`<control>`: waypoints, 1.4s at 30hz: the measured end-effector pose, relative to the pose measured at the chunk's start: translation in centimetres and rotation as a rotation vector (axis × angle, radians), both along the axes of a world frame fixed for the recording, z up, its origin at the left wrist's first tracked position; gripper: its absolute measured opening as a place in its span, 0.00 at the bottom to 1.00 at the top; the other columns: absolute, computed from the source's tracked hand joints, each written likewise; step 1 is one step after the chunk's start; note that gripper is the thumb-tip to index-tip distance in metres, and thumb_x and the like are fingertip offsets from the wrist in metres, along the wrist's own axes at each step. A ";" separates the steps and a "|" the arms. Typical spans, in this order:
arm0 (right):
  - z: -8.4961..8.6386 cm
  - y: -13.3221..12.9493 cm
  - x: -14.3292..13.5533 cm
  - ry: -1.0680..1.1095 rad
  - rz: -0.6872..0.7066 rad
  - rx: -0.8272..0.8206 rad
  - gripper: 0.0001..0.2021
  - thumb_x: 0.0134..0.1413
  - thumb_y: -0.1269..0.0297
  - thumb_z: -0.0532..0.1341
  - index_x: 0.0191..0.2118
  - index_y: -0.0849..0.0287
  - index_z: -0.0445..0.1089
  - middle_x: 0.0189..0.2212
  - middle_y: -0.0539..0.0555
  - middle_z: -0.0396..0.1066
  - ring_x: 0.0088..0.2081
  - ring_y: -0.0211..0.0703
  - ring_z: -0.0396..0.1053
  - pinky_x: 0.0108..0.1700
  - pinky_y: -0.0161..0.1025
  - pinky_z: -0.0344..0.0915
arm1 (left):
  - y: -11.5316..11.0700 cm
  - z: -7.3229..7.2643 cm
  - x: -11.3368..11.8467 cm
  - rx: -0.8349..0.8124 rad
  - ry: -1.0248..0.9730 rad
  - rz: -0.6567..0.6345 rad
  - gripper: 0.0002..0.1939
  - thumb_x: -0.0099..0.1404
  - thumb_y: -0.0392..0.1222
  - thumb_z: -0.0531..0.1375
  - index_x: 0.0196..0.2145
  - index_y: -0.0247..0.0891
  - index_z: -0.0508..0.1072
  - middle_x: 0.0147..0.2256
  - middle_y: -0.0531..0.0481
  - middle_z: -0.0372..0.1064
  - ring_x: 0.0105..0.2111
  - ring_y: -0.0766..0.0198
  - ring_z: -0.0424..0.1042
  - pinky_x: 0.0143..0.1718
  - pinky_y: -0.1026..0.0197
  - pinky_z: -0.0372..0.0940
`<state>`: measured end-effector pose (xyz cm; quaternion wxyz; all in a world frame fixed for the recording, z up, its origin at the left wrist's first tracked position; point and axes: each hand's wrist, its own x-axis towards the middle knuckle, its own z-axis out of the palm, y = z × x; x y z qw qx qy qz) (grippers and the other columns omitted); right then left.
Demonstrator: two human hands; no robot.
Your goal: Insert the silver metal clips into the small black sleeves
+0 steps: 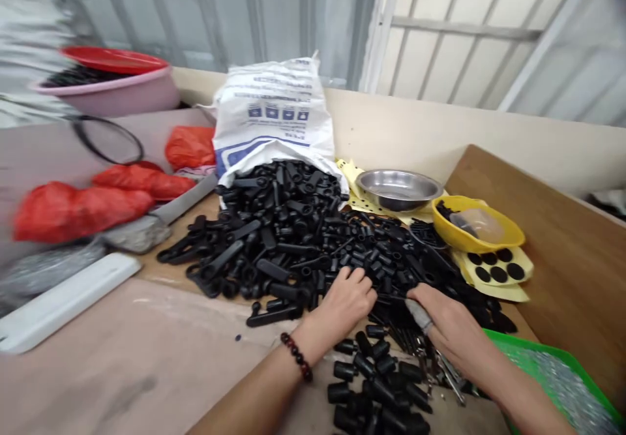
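Observation:
My left hand [348, 301], with a dark bead bracelet [297, 357] at its wrist, reaches into the pile of small black cylindrical parts [384, 265]. Its fingers are bent and pressed together; whatever lies under the fingertips is hidden. To its right, my right hand [443, 314] is at the same pile, its fingers curled and a grey cover [419, 316] on one digit. What it grips, if anything, cannot be made out. Black lever-like handles [274, 246] heap up to the left. Black knob-like cylinders [376, 383] lie in front, between my forearms.
A white sack [274, 102] spills handles at the back. Behind my right hand are a steel bowl [400, 187] and a yellow basket [479, 226]. A green tray [567, 376] holds small clear pieces. Red bags [81, 210] and a white bar [68, 301] lie left.

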<state>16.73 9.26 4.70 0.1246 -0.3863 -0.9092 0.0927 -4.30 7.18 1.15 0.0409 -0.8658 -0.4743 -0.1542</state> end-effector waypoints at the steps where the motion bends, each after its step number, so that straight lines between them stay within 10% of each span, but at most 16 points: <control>1: -0.1 0.0 0.3 0.024 0.002 0.001 0.12 0.51 0.76 0.46 0.38 0.57 0.62 0.30 0.53 0.65 0.33 0.43 0.65 0.35 0.38 0.60 | 0.2 0.0 0.0 -0.007 0.006 0.009 0.06 0.65 0.32 0.53 0.31 0.35 0.69 0.31 0.46 0.69 0.39 0.56 0.63 0.40 0.54 0.58; 22: 1.3 -3.6 -2.2 -0.178 0.042 0.184 0.10 0.51 0.79 0.49 0.36 0.59 0.61 0.32 0.53 0.62 0.34 0.45 0.56 0.37 0.41 0.53 | -3.3 1.9 -0.2 -0.329 -0.679 -0.001 0.10 0.61 0.37 0.54 0.40 0.41 0.72 0.33 0.51 0.72 0.31 0.63 0.71 0.33 0.63 0.66; 32: 1.0 -4.3 -1.8 -0.119 0.040 0.035 0.08 0.49 0.77 0.51 0.33 0.59 0.61 0.33 0.52 0.62 0.35 0.41 0.57 0.39 0.38 0.53 | -4.1 0.3 -0.1 -0.446 -0.833 -0.022 0.12 0.62 0.43 0.54 0.40 0.41 0.74 0.31 0.52 0.74 0.34 0.59 0.72 0.34 0.62 0.67; 42: 1.3 -4.3 -1.6 0.171 0.085 -0.361 0.07 0.54 0.74 0.48 0.28 0.59 0.58 0.27 0.48 0.63 0.30 0.36 0.59 0.33 0.32 0.53 | -5.0 0.6 0.1 -0.199 -0.697 -0.125 0.10 0.64 0.37 0.54 0.41 0.42 0.72 0.37 0.50 0.75 0.39 0.60 0.73 0.41 0.61 0.67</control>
